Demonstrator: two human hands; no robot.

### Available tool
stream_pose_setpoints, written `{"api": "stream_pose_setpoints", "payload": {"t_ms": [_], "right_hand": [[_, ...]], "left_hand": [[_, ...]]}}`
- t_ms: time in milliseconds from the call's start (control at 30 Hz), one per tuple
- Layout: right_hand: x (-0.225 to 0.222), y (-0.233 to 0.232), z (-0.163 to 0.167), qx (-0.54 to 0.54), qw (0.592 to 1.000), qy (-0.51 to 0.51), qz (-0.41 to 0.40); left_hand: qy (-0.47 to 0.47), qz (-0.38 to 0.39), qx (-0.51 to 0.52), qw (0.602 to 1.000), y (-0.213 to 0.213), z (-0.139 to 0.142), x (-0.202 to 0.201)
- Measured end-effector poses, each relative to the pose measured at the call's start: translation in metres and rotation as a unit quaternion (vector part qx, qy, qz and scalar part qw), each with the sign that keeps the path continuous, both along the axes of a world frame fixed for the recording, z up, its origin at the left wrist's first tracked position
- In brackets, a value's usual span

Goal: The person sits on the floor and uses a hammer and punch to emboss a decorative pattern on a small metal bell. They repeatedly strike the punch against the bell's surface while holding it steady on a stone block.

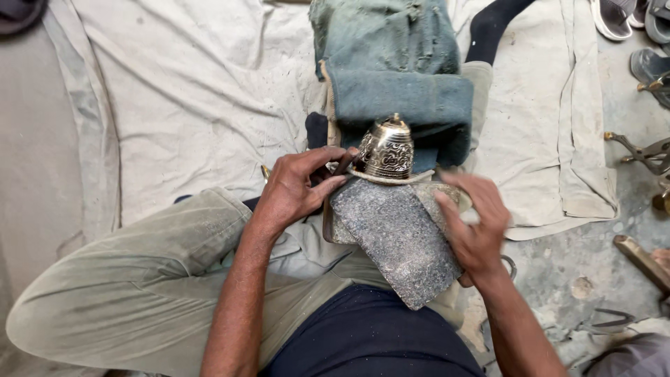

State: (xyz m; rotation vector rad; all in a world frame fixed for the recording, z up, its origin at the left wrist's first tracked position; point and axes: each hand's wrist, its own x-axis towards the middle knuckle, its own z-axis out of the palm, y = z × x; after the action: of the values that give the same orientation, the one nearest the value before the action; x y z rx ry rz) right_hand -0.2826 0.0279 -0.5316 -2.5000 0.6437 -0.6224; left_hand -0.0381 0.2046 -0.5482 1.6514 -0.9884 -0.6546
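Both hands flank the brass bell [388, 148] at twelve o'clock: my left hand [299, 187] pinches its base, while my blurred right hand [474, 225] lies open on the grey stone [399, 241].

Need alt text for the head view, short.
A seated person's left hand steadies an engraved brass bell at the end of a rough grey stone block on their lap; the blurred right hand rests on the block's right edge.

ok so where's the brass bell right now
In the head view the brass bell sits just above centre, at the top end of the grey stone block, against the folded green cloth, with the left hand touching its left side.
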Motion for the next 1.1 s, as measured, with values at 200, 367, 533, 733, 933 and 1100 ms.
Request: {"api": "stream_pose_setpoints", "payload": {"t_ms": [200,367,533,733,933,1100], "right_hand": [[0.080,-0.031,0.021,0.143,0.975,0.173,0.000],[0.085,-0.058,0.020,0.522,0.845,0.064,0.099],[0.082,-0.048,0.008,0.261,0.957,0.125,0.027],[0.090,-0.056,0.014,0.457,0.877,0.087,0.119],[0.076,-0.075,0.009,0.452,0.872,0.065,0.177],[-0.009,-0.088,-0.015,0.183,0.966,-0.174,-0.051]], "left_hand": [[-0.016,0.038,-0.038,0.998,-0.025,0.016,-0.027],[-0.025,0.041,-0.038,0.998,-0.031,0.013,-0.022],[-0.048,0.034,-0.065,0.996,-0.037,0.008,-0.015],[-0.026,0.036,-0.040,0.998,-0.038,0.003,-0.016],[-0.034,0.019,-0.055,0.998,-0.045,-0.002,-0.021],[-0.058,0.035,-0.045,0.997,-0.041,-0.013,-0.019]]}}
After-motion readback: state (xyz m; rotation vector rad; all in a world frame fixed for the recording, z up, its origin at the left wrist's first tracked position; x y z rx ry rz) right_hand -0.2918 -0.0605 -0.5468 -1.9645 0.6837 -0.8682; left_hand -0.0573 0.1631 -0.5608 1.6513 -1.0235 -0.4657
